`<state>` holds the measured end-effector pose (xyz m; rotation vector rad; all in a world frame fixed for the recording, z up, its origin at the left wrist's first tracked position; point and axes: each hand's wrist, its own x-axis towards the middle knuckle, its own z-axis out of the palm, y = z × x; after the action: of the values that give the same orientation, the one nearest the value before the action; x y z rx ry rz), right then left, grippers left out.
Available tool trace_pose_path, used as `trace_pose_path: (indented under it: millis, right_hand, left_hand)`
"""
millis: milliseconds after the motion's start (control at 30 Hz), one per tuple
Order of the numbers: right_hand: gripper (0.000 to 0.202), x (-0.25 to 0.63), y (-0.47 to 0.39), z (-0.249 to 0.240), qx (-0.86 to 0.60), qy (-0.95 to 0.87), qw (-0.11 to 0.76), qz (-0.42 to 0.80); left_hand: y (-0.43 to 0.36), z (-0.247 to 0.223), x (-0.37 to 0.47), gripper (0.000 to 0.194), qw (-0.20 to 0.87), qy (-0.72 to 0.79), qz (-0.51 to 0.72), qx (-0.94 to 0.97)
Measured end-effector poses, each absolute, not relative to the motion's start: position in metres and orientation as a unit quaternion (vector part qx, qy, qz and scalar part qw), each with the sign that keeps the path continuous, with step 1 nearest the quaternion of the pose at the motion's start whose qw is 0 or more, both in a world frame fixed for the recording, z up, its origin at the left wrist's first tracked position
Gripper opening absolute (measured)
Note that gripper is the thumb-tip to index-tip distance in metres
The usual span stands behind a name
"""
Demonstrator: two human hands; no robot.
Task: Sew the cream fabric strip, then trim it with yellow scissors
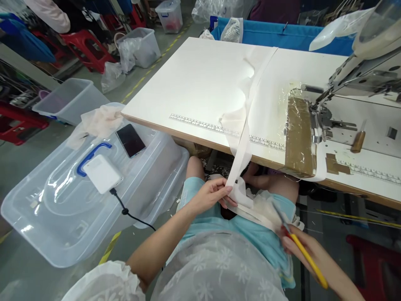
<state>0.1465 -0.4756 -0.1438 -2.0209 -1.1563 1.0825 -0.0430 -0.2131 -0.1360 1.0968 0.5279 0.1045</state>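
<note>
My left hand [216, 193] is closed on a pale strip of fabric [239, 161], pinching it between thumb and fingers above my lap. From there the strip runs up over the table edge and lies across the white tabletop. More thin, pale cloth [265, 209] is bunched on my thighs between the two hands. On the right, my right hand [299, 244] is wrapped round yellow-handled scissors [305, 255]. Their metal blades point up and left, over the bunched cloth. The blades are somewhat blurred, so whether they are apart cannot be told.
A sewing machine [354, 92] stands on the white table [194, 79] at right, with a wooden-handled tool [358, 141] near it. At left, a lidded plastic box [62, 200] carries a phone [130, 141] and a white cabled device [102, 173]. A blue cloth bin [266, 31] stands behind.
</note>
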Motion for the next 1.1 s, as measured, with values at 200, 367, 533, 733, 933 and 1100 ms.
trace_pose_path:
  millis: [200,367,533,733,933,1100]
  right_hand:
    - [0.042,0.139,-0.388,-0.123,-0.653,-0.474,0.243,0.538]
    - [0.044,0.146,-0.36,-0.119,-0.626,-0.523,0.199,0.544]
    - [0.047,0.15,-0.352,-0.117,-0.62,-0.529,0.182,0.551]
    - [0.046,0.149,-0.351,-0.114,-0.645,-0.562,0.164,0.492]
    - [0.044,0.148,-0.354,-0.118,-0.687,-0.598,0.106,0.399]
    - [0.045,0.147,-0.357,-0.122,-0.704,-0.608,0.114,0.35]
  left_hand:
    - [-0.219,-0.135,-0.054,0.047,0.809,0.279,0.056,0.515]
    - [-0.22,-0.138,-0.06,0.044,0.806,0.281,0.069,0.517]
    - [-0.22,-0.139,-0.06,0.044,0.827,0.28,0.039,0.486]
    - [-0.22,-0.14,-0.057,0.047,0.83,0.286,0.039,0.476]
    - [-0.22,-0.141,-0.057,0.043,0.832,0.284,0.051,0.473]
    - [-0.22,-0.14,-0.056,0.044,0.823,0.291,0.053,0.486]
